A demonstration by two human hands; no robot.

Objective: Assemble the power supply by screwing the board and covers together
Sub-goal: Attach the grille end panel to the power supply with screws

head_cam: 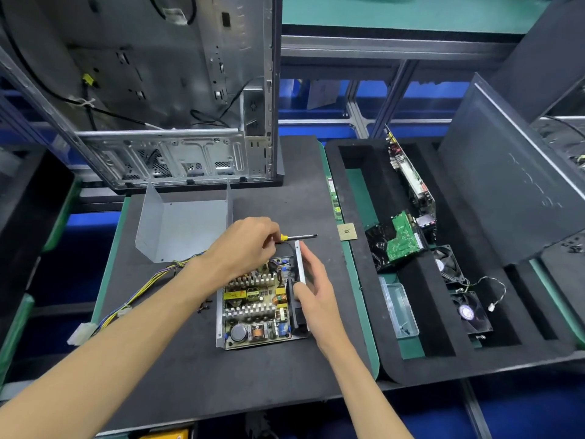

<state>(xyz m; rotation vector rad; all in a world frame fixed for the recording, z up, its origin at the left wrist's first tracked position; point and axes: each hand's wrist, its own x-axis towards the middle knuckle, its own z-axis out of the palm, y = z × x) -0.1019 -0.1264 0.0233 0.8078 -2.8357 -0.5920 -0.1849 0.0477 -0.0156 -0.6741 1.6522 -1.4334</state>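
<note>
Early days, I judge: the board (pixel 256 304) sits in its open metal tray in the middle of the mat, right hand (pixel 313 286) steadying the tray's right wall, left hand (pixel 243 245) curled near the screwdriver (pixel 297 237), while the cover (pixel 183 228) lies unfitted beyond.

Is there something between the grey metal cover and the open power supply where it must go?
Nothing lies on the mat between the cover and the power supply, but both hands, left hand and right hand, are over the supply.
</note>
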